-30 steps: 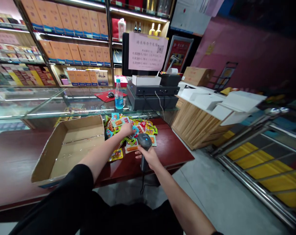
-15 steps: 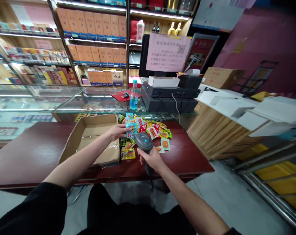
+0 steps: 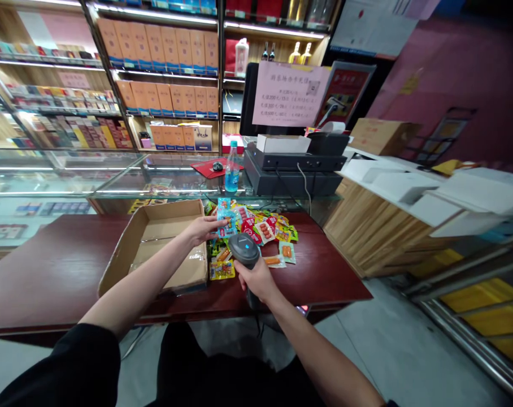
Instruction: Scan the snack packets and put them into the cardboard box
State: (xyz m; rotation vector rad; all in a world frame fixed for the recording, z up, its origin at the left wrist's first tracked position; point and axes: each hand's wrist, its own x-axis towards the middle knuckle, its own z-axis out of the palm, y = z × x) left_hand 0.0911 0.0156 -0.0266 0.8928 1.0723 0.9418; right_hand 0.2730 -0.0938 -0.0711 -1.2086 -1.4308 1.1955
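Nearest, to the right of the open cardboard box (image 3: 172,211) and about level with its near end, the right hand (image 3: 259,280) is wrapped around the handle of a dark barcode scanner (image 3: 243,249), a small blue light glowing on its head. A yellow packet (image 3: 222,270) lies on the dark red table (image 3: 324,277) just beside the box's near right corner. Farther along, the left hand (image 3: 203,230) reaches across the box to its right side, pinching a blue snack packet (image 3: 226,223) between thumb and fingers; whether that packet touches those beneath is hard to tell. The pile of colourful packets (image 3: 265,230) spreads to the right of the box. Beyond the box stands the glass counter (image 3: 125,175), bearing a blue-labelled bottle (image 3: 231,172) behind the box and to its right, and a black mouse (image 3: 217,166) on a red mat (image 3: 203,169). Farthest behind the box, shelves hold rows of orange cartons (image 3: 167,48).
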